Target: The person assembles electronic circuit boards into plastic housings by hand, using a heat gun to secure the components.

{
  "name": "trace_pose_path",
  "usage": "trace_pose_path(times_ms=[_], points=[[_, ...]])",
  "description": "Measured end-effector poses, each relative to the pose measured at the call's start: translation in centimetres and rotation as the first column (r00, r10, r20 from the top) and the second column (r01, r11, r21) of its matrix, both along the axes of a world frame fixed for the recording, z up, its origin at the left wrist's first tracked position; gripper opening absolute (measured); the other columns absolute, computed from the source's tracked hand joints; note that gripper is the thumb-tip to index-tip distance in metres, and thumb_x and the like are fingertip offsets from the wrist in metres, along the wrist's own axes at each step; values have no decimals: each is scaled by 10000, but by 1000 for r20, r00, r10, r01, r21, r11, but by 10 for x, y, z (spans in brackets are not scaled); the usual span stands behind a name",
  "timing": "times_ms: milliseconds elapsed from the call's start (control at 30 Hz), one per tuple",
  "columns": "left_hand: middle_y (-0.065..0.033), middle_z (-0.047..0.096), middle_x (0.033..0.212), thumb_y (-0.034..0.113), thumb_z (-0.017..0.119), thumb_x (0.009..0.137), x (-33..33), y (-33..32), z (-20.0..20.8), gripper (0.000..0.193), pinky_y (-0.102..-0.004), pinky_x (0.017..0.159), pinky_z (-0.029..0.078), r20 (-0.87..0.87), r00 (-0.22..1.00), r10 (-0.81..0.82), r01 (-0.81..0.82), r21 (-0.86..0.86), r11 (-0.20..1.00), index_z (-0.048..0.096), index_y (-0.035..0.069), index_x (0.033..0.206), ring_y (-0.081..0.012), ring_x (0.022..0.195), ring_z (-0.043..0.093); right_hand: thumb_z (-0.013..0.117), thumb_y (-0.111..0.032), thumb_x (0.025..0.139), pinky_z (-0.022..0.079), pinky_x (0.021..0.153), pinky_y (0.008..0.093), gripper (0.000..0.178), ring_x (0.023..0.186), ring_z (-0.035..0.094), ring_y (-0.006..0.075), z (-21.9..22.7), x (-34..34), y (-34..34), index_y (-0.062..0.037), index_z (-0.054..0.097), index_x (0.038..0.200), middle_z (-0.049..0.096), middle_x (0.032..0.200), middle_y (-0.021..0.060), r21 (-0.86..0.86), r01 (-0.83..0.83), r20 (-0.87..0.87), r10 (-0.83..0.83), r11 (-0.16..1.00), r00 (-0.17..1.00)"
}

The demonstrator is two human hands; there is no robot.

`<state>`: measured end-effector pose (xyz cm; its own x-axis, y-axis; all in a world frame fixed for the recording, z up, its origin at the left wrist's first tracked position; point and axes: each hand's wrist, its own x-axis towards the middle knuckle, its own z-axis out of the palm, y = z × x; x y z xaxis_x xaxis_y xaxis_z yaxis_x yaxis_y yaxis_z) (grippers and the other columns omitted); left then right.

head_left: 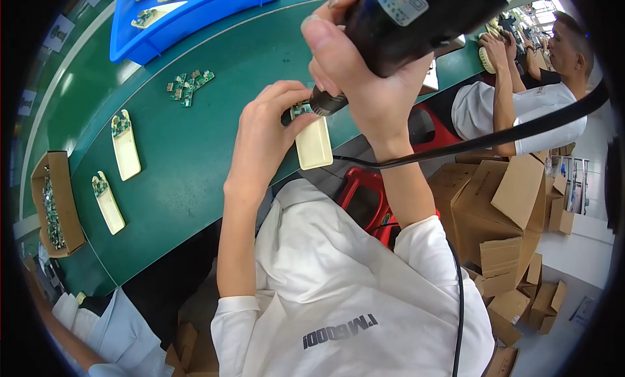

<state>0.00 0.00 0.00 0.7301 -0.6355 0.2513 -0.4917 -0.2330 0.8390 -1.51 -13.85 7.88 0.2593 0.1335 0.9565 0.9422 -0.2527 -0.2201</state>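
Observation:
My right hand (pixel 355 68) is wrapped round a black electric screwdriver (pixel 381 48) with a cable. Its nose points down at the upper end of a cream plastic housing half (pixel 314 146). My left hand (pixel 263 126) grips that end of the housing between thumb and fingers, close beside the screwdriver's nose. A bit of green circuit board (pixel 301 109) shows there, mostly hidden by my fingers and the tool. Whether the bit touches a screw is hidden. Two more cream housings (pixel 125 149) (pixel 109 204), each with a small board at its top, lie on the left.
Several loose circuit boards (pixel 187 87) lie on the green table (pixel 189 149). A blue bin (pixel 195 22) with cream parts stands at the far side, a cardboard box (pixel 65 201) of small parts at left. Right are a red stool (pixel 361 185), cartons (pixel 485 195) and a co-worker (pixel 527 103).

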Motion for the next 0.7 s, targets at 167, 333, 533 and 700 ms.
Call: trace_pose_path(times_ms=[167,333,533,700], points=[[-107,662,1033,45,763,709,-2,-5,-4,298,-379,809,505,-6,1000,-8,7,-38,999,677,-14,988,-316,934,629,732,42,774,443,596,202,287,666,564,69,-1,-2,1,-28,530,965,571,794,28,325,258,-505,-64,910,861],[-109,662,1025,43,765,704,-1,-3,-4,299,-380,805,504,5,1000,-3,4,-28,1000,677,-13,984,-313,933,628,741,38,771,452,586,208,294,664,564,72,0,-8,15,4,545,987,564,776,13,329,236,-430,-77,914,900],[-113,662,1014,41,771,695,0,-3,3,305,-383,800,503,23,999,-39,39,13,999,676,-16,979,-318,930,628,754,40,759,461,584,210,316,642,565,76,4,-16,17,31,556,1006,572,786,16,397,379,-622,-59,836,781],[-117,668,1041,24,766,696,0,-3,4,304,-370,793,508,24,997,-78,78,18,997,678,-13,984,-306,924,636,733,20,784,456,561,212,286,591,557,80,-19,-5,-7,15,552,1005,574,786,23,63,204,-156,-192,977,969]])
